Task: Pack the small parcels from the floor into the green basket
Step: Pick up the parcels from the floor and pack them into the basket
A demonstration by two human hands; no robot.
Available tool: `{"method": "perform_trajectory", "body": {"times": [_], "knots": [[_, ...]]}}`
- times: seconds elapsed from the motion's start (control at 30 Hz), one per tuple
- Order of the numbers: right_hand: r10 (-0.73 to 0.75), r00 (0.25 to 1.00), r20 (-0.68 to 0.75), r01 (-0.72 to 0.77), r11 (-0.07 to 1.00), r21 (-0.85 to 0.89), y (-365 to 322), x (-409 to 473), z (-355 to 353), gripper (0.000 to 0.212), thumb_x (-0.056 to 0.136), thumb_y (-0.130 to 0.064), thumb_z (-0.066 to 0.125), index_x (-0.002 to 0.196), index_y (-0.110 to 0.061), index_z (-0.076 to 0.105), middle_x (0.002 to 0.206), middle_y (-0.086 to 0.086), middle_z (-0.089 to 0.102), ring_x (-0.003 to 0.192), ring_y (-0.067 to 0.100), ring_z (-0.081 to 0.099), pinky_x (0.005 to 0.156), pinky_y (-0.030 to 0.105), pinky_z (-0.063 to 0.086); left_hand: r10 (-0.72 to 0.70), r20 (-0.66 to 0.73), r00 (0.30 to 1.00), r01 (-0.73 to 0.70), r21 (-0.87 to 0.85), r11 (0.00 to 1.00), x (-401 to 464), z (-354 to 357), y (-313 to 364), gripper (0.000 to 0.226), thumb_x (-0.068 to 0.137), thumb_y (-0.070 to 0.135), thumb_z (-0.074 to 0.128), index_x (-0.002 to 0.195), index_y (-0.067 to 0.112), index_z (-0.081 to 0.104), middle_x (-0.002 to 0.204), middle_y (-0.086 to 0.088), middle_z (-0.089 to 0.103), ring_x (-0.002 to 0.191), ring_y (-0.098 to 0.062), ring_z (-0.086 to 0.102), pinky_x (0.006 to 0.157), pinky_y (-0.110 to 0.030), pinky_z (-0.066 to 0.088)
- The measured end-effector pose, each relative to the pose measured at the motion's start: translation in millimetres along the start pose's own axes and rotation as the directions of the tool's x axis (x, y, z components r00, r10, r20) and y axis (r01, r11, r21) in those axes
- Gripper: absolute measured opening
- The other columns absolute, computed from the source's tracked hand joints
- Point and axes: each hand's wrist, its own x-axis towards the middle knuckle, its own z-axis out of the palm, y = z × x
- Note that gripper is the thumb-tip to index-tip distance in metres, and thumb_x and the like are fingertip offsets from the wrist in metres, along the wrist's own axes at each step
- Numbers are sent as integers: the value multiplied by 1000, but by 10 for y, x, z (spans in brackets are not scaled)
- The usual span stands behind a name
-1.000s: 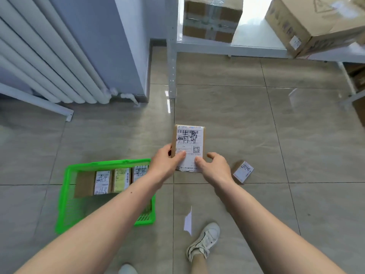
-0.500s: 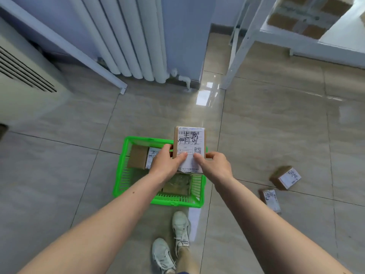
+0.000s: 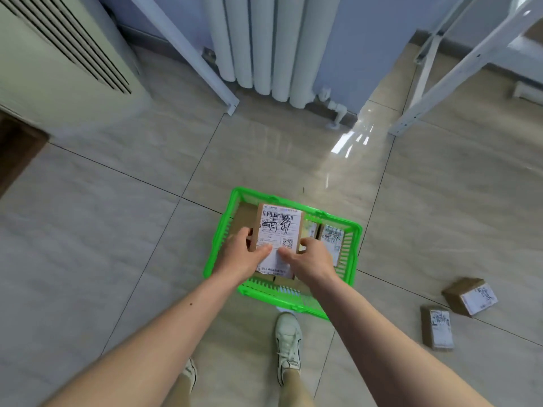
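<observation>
Left hand (image 3: 245,254) and right hand (image 3: 313,259) both pinch a labelled parcel (image 3: 279,230), green basket (image 3: 354,248) beneath them, two parcels (image 3: 454,314) on floor far right

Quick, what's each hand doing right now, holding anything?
Left hand: closed on the left edge of the labelled parcel, above the green basket.
Right hand: closed on the same parcel's right edge.

Bright; floor (image 3: 352,160) glare, edges warped
</observation>
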Motion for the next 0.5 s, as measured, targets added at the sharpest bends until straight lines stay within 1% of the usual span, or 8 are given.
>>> {"method": "perform_trajectory", "body": {"times": [0.1,0.23,0.37,0.5], "knots": [[12,1000,1,-12,1000,-3,-21,85,411,30,85,-32,69,107,-12,67,104,10,74,96,29,69,83,37,55,-8,-7,1000,8,92,996,142,-154,-314,37,79,39,71,109,20,63,108,-1,72,97,-24,67,82,-34,53],[19,1000,-21,-19,1000,15,33,257,1002,29,86,-30,66,109,-13,67,106,8,74,98,30,69,82,37,54,-24,-19,1000,27,175,984,412,-296,-788,49,74,47,71,115,25,54,107,1,72,101,-25,66,84,-37,53],[65,996,-62,-60,996,67,194,478,1500,31,84,-32,65,109,-14,66,108,8,73,101,30,67,87,43,54,-9,10,1000,6,242,970,707,-244,-1201,46,75,46,70,114,27,54,112,3,70,105,-26,64,85,-38,52],[99,992,-77,-91,990,104,452,749,1827,30,86,-29,64,110,-12,65,111,8,72,105,30,66,90,41,52,-23,-16,1000,27,358,933,967,-15,-1538,43,73,53,67,107,30,57,112,5,68,112,-26,58,89,-37,47]]}}
